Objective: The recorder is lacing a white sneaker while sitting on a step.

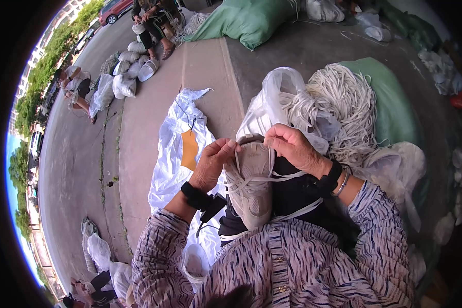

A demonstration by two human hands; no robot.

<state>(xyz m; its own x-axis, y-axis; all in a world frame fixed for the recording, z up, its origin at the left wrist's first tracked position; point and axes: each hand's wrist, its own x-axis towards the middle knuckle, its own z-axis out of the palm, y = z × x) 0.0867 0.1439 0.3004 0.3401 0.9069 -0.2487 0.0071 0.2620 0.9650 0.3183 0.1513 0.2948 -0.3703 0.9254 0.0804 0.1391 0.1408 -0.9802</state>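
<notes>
I have a beige sneaker resting on my lap, its toe toward my body and its open collar pointing away from me. My left hand is at the left edge of the shoe's upper end, the fingers pinched together on a white lace where it enters the eyelets. My right hand is at the right edge of the same end, fingers curled tight on the other part of the lace near the collar. The lace crosses the tongue in flat white bands, and 1 loose length trails off to the right over my dark trousers.

Both wrists carry black bands, and a thin metal bangle sits on my right forearm. My sleeves are a striped purple and white blouse.

Just beyond the shoe lies a clear plastic bag, and beside it a big heap of white laces piled against a green sack. To my left a white plastic sheet is spread on the concrete pavement, with an orange tag lying on it. Further off, another green sack sits on the pavement, and a seated person works beside white bundles near the road.
</notes>
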